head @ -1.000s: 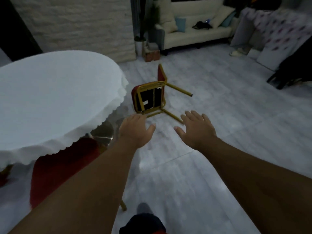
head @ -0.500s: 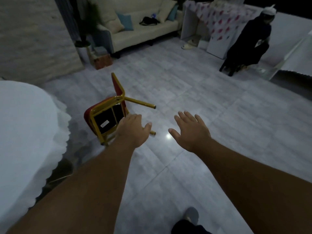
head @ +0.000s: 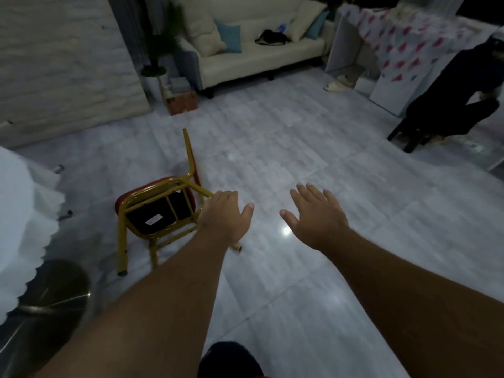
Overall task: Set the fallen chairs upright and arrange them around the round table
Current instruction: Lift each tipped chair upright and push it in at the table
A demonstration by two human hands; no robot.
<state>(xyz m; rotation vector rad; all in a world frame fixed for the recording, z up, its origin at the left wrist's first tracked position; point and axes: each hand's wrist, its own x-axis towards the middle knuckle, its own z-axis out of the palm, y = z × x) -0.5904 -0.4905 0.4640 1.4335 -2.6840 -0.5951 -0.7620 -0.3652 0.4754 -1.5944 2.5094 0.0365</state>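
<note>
A fallen chair (head: 156, 211) with a gold metal frame and red padding lies on its side on the grey tiled floor, its black seat underside and legs facing me. My left hand (head: 225, 214) is open and hovers over the chair's right-hand legs, hiding part of one leg. My right hand (head: 317, 214) is open too, held over bare floor to the right of the chair. The round table (head: 21, 214) with a white scalloped cloth fills the left edge; its shiny metal base (head: 46, 301) shows below.
A cream sofa (head: 259, 50) with cushions stands at the back, beside a potted plant (head: 156, 69) and a small red box (head: 184, 102). A person in dark clothes (head: 452, 105) sits at the right near a patterned covered table (head: 409, 42). My shoe (head: 229, 358) shows at the bottom.
The view has swung right and closer to the chair: the table has slid to the left edge. Both open hands have come nearer the chair, the left now over its legs.
</note>
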